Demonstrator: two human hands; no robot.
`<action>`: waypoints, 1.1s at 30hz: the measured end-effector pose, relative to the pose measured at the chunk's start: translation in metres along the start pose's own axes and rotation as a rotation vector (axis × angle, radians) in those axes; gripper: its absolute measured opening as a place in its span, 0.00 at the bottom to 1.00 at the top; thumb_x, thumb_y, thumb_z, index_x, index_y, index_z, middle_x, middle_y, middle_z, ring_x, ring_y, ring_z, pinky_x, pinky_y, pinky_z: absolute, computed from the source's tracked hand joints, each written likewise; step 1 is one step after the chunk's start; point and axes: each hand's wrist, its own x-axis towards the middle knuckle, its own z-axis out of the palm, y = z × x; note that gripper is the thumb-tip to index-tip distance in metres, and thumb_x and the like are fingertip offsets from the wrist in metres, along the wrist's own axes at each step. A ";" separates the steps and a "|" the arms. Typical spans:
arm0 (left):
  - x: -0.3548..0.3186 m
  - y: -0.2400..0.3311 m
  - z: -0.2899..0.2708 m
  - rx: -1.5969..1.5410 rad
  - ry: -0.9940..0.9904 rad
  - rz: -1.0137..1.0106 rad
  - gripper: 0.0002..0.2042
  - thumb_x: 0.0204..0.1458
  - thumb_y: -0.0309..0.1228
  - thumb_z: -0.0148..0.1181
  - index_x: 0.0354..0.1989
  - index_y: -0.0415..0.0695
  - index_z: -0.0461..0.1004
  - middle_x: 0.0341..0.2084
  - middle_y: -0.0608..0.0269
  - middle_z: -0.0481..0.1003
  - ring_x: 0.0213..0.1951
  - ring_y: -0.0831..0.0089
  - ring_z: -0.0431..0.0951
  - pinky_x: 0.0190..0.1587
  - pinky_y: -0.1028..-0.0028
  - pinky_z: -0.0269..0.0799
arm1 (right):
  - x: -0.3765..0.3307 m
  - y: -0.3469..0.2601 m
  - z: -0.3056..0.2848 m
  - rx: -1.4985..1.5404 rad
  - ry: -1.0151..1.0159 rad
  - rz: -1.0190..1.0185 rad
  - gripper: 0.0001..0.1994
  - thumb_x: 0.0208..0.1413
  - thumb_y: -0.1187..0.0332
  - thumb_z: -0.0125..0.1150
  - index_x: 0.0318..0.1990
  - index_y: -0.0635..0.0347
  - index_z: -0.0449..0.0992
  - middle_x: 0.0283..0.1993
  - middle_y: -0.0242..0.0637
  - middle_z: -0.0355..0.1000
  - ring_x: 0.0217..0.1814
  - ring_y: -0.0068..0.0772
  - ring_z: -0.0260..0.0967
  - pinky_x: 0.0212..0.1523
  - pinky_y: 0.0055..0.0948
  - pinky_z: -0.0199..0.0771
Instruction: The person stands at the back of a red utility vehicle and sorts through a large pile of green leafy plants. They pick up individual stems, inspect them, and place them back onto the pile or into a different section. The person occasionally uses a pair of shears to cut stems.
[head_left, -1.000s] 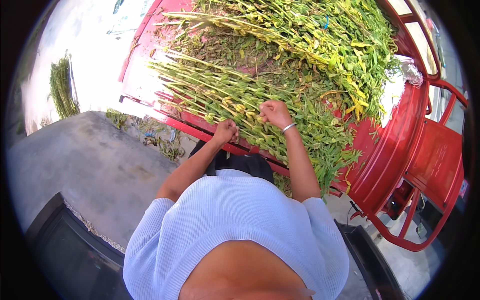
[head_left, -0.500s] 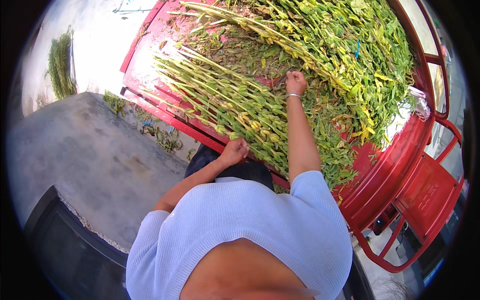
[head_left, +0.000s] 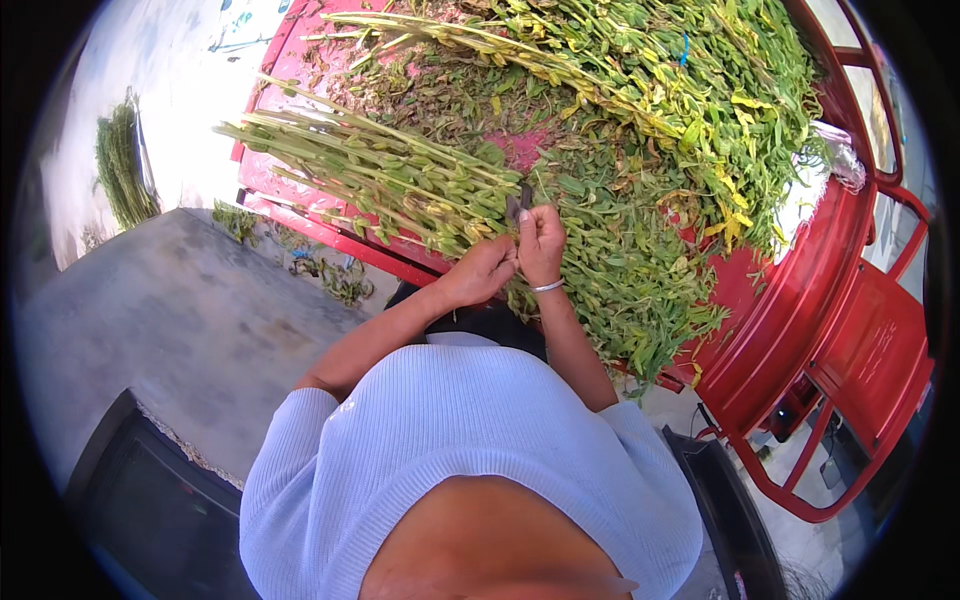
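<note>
The fingers of our right hand (head_left: pixel 541 245) are clenched on a dark strip (head_left: pixel 518 207) that sticks up past them, perhaps a tie; those of our left hand (head_left: pixel 482 272) bend inward just beside, and whether they grip anything we cannot tell. The bundle of green stalks (head_left: pixel 390 172) lies directly beyond our fingers, bare ends to their left, leafy tops to their right, probably aligned so that it gathers evenly. Both hands meet at its near side, likely for leverage. Farther beyond them, a leafy heap (head_left: pixel 700 120) rests apart on the red cart bed (head_left: pixel 735 290), presumably leaving working room
</note>
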 end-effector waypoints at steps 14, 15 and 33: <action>0.073 -0.011 -0.024 1.147 -0.094 0.369 0.05 0.41 0.31 0.52 0.26 0.45 0.64 0.13 0.57 0.69 0.18 0.58 0.73 0.18 0.62 0.66 | 0.033 0.052 0.024 0.116 0.316 0.116 0.02 0.52 0.76 0.52 0.30 0.64 0.66 0.23 0.32 0.66 0.23 0.24 0.63 0.29 0.24 0.66; 0.074 -0.014 -0.025 1.137 -0.095 0.361 0.05 0.41 0.31 0.52 0.25 0.45 0.64 0.12 0.57 0.69 0.18 0.58 0.72 0.18 0.62 0.66 | 0.026 0.042 0.023 0.145 0.328 0.197 0.02 0.52 0.76 0.51 0.30 0.64 0.66 0.23 0.33 0.66 0.24 0.24 0.63 0.29 0.24 0.66; 0.073 -0.018 -0.038 0.696 -0.286 0.250 0.07 0.41 0.29 0.59 0.22 0.42 0.67 0.15 0.54 0.69 0.20 0.55 0.70 0.23 0.64 0.65 | -0.039 0.043 0.039 0.438 0.325 0.441 0.05 0.52 0.75 0.54 0.36 0.63 0.70 0.21 0.30 0.68 0.15 0.17 0.60 0.16 0.20 0.61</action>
